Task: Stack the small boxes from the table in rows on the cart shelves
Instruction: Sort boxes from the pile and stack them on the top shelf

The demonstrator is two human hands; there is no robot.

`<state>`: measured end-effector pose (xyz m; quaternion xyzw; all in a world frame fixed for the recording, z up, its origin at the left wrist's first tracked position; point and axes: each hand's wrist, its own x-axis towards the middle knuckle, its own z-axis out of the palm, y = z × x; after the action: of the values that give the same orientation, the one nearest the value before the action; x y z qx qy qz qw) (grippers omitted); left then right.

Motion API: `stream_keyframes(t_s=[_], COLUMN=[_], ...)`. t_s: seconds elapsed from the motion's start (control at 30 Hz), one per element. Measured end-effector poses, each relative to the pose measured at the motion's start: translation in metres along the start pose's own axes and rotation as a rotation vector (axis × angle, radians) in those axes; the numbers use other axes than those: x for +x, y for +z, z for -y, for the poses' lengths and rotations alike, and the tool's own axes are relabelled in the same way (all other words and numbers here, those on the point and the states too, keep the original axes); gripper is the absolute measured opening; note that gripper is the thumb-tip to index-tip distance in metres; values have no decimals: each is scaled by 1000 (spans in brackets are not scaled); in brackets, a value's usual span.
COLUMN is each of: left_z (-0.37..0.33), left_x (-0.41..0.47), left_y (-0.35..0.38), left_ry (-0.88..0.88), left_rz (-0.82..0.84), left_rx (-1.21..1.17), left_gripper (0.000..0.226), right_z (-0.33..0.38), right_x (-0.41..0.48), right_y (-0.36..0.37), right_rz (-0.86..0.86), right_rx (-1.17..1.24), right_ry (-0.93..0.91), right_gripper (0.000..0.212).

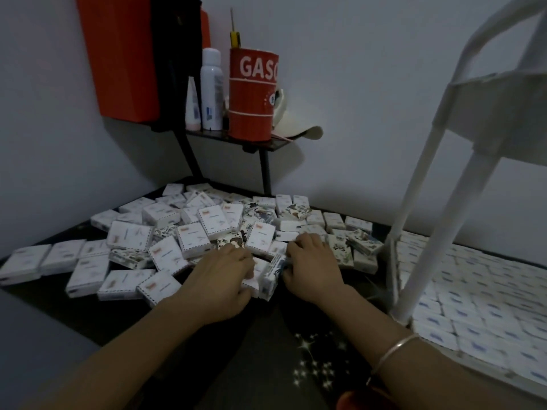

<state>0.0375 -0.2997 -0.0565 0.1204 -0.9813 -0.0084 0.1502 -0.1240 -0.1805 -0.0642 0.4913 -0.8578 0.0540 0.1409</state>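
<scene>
A loose heap of small white boxes point(189, 241) covers the dark table point(260, 344), some plain, some with printed pictures. My left hand point(220, 279) and my right hand point(312, 269) both lie at the near edge of the heap, fingers curled. Between them stand a few small boxes on edge point(269, 279); each hand grips that cluster from its own side. On the right, the white cart point(420, 247) has a lower shelf lined with neat rows of boxes point(479, 306).
A small black wall shelf point(266, 143) above the heap holds a red can marked GASO point(253, 96), a white spray bottle point(211, 90) and a cap. An orange box point(118, 57) hangs at the upper left. The cart's upper tray point(500, 113) juts out overhead on the right.
</scene>
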Motion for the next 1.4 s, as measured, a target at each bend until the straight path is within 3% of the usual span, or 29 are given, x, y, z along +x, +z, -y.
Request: stream_keyframes(t_s=[0.13, 0.23, 0.33, 0.4, 0.57, 0.73, 0.87, 1.0, 1.13, 1.3, 1.4], left_z=[4, 5, 6, 6, -3, -14, -28, -56, -94, -145, -176], left_x=[3, 8, 12, 12, 5, 1, -3, -2, 6, 22, 40], left_y=[-4, -7, -7, -8, -9, -27, -58, -98, -147, -208, -239], left_ry=[-32, -29, -53, -62, -62, -122, -87, -34, 52, 174, 234], left_rz=[110, 151, 153, 107, -8, -93, -128, -154, -249, -313, -344], left_rx=[-114, -125, -103, -87, -155, -378, -483, -599, -796, -1008, -1024], left_gripper=[32, 37, 71, 82, 73, 70, 68, 52, 45, 44, 25], right_z=[-5, -8, -9, -10, -12, -12, -12, -17, -31, -57, -74], right_x=[-2, -4, -9, -13, -28, -45, -67, -99, -129, -160, -171], right_y=[-10, -15, -20, -24, -34, -62, -107, -153, -200, -260, -297], right_rz=[88, 144, 202, 245, 313, 197, 242, 225, 112, -50, -203], right_rx=[84, 174, 250, 213, 223, 367, 744, 1083, 1278, 1341, 1306], right_ry=[45, 125, 188, 208, 248, 145, 144, 148, 120, 65, 27], right_gripper=[29, 54, 77, 77, 75, 83, 55, 40, 31, 26, 20])
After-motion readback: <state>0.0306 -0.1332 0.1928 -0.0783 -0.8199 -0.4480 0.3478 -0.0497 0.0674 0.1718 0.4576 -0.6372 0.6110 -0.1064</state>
